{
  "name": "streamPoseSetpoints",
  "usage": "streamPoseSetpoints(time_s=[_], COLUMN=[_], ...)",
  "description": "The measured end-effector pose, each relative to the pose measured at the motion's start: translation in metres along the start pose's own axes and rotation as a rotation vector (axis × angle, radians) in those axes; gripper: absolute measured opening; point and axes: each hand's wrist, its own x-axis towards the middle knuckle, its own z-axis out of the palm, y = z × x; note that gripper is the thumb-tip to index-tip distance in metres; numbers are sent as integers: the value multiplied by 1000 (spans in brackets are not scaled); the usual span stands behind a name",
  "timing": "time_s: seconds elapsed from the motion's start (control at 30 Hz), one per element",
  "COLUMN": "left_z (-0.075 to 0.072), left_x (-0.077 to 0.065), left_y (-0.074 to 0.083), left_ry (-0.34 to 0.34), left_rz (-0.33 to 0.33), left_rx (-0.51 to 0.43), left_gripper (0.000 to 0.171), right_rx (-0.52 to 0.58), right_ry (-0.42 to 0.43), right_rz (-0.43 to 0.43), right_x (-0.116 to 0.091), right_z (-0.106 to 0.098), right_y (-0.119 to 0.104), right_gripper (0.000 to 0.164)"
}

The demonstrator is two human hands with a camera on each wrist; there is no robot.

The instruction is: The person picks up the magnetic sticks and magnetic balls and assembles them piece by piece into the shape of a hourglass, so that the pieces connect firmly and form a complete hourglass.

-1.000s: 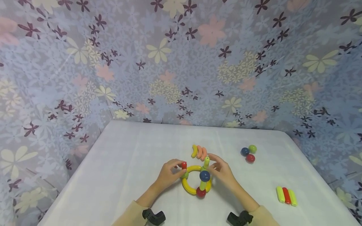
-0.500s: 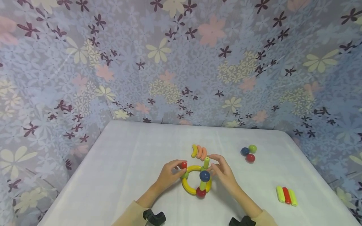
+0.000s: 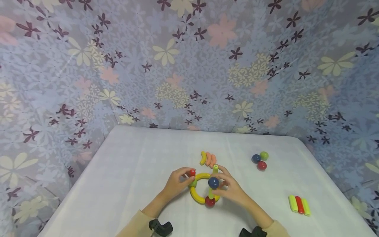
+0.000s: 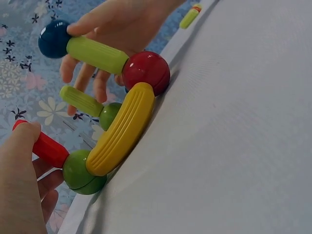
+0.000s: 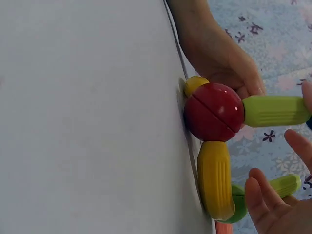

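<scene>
A ring of yellow curved pieces point(image 3: 196, 196), joined by balls, lies on the table with upright rods on it. My left hand point(image 3: 176, 181) pinches the red rod point(image 4: 50, 149), which stands on a green ball point(image 4: 81, 171) at the ring's left. At the near right, a lime rod point(image 4: 97, 54) rises from the red ball point(image 3: 210, 201) and bears a blue ball point(image 3: 213, 183). My right hand point(image 3: 233, 190) holds that blue ball between thumb and fingers. Behind it, another lime rod point(image 4: 82, 100) stands on a second green ball point(image 4: 110, 115).
Beyond the ring lie a small yellow curved piece point(image 3: 203, 158) and pink curved pieces point(image 3: 208, 159). Blue point(image 3: 256, 158), green point(image 3: 264, 155) and red point(image 3: 262, 165) balls sit at the back right. Lime point(image 3: 293, 203) and red point(image 3: 300, 205) rods lie at the right.
My right hand has come away from beside the far lime rod, moving left and nearer, and now grips the blue ball. My left hand stays on the red rod.
</scene>
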Motion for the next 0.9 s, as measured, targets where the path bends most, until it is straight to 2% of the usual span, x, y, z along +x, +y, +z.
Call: streamPoseSetpoints(time_s=[0.1,0.13,0.2,0.43,0.63,0.9], left_z=[-6,-6,-5,7,8,11], left_x=[0,1,1,1,0,-1], left_y=[16,16,13,-19,-23,-22], left_ry=[-5,-8,-11,-7,-2,19], left_rz=[0,-3,-8,-27,1,63], left_rx=[-6,-8,-9,-8,-18,69], left_gripper=[24,25,25,28,27,26], right_rx=[20,18,17,-9,24,166], right_ry=[24,32,43,69,107,165], right_rz=[-2,-7,-3,-11,-15,65], right_x=[2,3,4,6,5,3], right_z=[2,3,5,14,16,20], right_y=[-1,-1,-1,-2,-6,-7], right_gripper=[30,28,26,23,24,27])
